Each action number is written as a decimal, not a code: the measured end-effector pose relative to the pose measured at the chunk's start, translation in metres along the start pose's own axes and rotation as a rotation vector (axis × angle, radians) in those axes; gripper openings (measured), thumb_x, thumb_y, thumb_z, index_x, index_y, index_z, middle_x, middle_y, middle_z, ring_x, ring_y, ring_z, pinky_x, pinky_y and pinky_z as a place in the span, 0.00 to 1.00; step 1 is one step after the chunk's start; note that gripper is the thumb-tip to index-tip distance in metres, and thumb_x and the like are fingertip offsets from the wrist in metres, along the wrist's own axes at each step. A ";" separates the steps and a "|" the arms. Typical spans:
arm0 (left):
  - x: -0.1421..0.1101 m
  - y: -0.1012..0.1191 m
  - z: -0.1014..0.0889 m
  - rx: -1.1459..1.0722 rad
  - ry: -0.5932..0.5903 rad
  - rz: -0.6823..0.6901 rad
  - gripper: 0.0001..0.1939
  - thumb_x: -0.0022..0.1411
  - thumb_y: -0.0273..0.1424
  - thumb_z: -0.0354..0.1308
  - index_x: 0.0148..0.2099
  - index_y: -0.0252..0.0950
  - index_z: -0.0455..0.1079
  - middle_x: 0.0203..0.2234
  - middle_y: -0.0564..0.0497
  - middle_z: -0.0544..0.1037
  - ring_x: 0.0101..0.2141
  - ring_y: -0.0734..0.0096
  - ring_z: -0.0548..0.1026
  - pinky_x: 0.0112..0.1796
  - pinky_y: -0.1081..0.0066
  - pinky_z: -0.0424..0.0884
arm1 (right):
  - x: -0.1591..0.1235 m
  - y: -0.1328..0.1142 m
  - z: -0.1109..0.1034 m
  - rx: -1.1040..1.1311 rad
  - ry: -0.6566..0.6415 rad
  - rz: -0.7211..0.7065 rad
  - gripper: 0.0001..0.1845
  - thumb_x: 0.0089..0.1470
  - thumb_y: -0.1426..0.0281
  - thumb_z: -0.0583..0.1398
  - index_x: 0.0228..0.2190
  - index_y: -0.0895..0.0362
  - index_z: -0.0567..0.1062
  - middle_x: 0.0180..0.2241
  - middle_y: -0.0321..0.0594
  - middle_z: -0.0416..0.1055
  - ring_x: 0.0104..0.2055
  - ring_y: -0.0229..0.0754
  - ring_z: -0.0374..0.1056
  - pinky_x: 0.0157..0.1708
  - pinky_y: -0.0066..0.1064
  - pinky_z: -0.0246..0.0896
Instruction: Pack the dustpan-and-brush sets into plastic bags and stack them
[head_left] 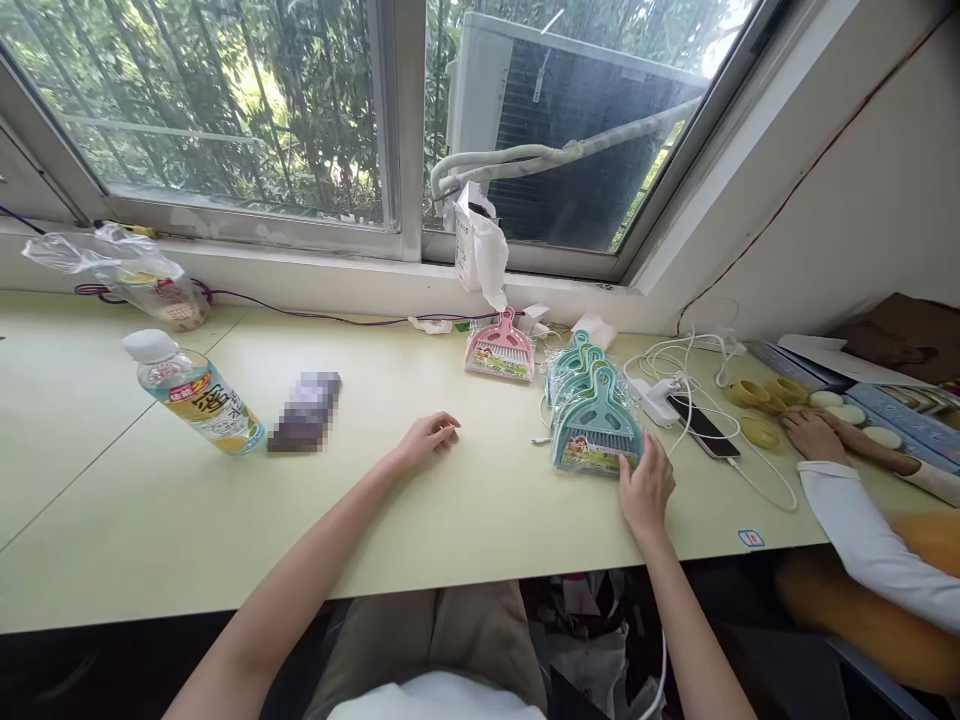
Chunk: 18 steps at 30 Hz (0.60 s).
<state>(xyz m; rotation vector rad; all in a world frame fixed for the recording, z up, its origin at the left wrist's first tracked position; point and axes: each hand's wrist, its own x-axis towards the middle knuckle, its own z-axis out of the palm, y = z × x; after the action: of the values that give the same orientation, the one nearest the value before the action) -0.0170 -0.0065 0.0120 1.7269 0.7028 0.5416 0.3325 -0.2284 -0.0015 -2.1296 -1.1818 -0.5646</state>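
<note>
Right hand (648, 485) touches teal dustpan set (600, 422) | power strip (655, 404), phone (705, 429) beside

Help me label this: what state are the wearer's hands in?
Left hand: half open on the table, nothing visibly held.
Right hand: partly curled at the lower corner of the front teal dustpan set; firm grip cannot be told.

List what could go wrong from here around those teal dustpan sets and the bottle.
The teal dustpan sets overlap in loose wrap, so moving the front one with the right hand might drag others. White cables loop close beside them; a snag could tug the phone. The bottle stands tall; a wide left hand sweep might tip it.
</note>
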 end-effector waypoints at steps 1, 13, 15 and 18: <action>0.000 0.000 0.000 0.001 0.001 -0.001 0.22 0.58 0.47 0.51 0.44 0.35 0.68 0.33 0.47 0.76 0.28 0.71 0.73 0.30 0.70 0.69 | 0.000 -0.004 -0.001 0.000 0.022 -0.018 0.31 0.61 0.58 0.46 0.61 0.58 0.51 0.60 0.57 0.54 0.62 0.57 0.49 0.55 0.55 0.50; -0.001 0.004 0.002 -0.003 0.011 -0.015 0.23 0.59 0.49 0.49 0.43 0.34 0.69 0.33 0.46 0.76 0.28 0.72 0.73 0.29 0.72 0.69 | 0.018 -0.029 0.034 0.058 -0.226 -0.373 0.31 0.62 0.57 0.42 0.64 0.50 0.41 0.67 0.44 0.38 0.68 0.52 0.33 0.61 0.61 0.27; -0.001 0.004 0.002 -0.006 0.011 -0.014 0.23 0.60 0.49 0.48 0.43 0.34 0.68 0.33 0.46 0.76 0.27 0.72 0.73 0.29 0.72 0.69 | 0.031 -0.024 0.046 0.038 -0.218 -0.395 0.31 0.62 0.58 0.41 0.64 0.50 0.43 0.67 0.44 0.39 0.68 0.53 0.34 0.60 0.63 0.26; -0.002 0.006 0.002 -0.004 0.005 -0.010 0.23 0.60 0.48 0.48 0.43 0.33 0.68 0.33 0.46 0.76 0.27 0.72 0.73 0.29 0.72 0.69 | 0.048 -0.016 0.062 0.020 -0.192 -0.430 0.30 0.62 0.58 0.42 0.63 0.50 0.46 0.66 0.46 0.40 0.67 0.53 0.36 0.60 0.63 0.27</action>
<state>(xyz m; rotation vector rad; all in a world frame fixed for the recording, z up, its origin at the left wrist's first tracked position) -0.0163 -0.0104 0.0177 1.7177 0.7133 0.5398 0.3475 -0.1501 -0.0103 -1.9509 -1.7655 -0.5355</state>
